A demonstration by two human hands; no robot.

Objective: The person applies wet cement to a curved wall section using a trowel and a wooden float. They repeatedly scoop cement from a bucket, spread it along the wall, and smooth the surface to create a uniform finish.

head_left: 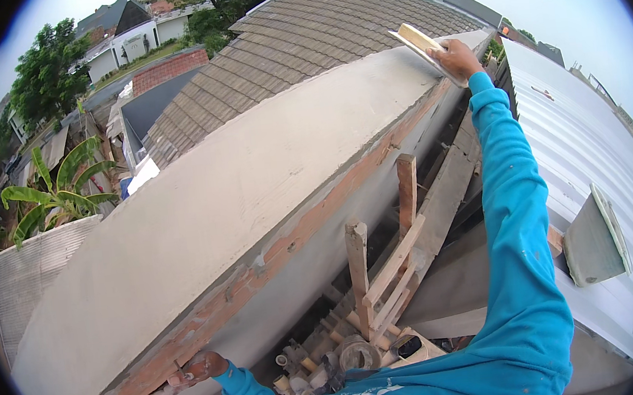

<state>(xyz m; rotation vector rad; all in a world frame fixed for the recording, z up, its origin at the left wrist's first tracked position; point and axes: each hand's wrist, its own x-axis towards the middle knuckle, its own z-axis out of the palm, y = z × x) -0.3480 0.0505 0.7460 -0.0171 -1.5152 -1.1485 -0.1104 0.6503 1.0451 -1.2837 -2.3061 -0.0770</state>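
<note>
My right hand (459,60), arm stretched far ahead, is closed round a plastering float (417,40). The float has a pale flat board and a beige block-like grip, and its board is tilted at the far end of the wall. Beneath it runs a broad sloping band of smooth grey plaster (232,186) along the wall. Bare red brick (290,242) shows along the band's lower edge. Low at the left, my left hand (202,367) rests on that brick edge, its fingers bent against it and partly hidden.
Wooden scaffold posts (358,269) and planks (446,200) stand below the wall. Pipe ends and a round container (358,355) lie beneath me. A grey bucket (595,239) is tipped by the corrugated metal roof (592,133). A tiled roof (302,43) rises beyond.
</note>
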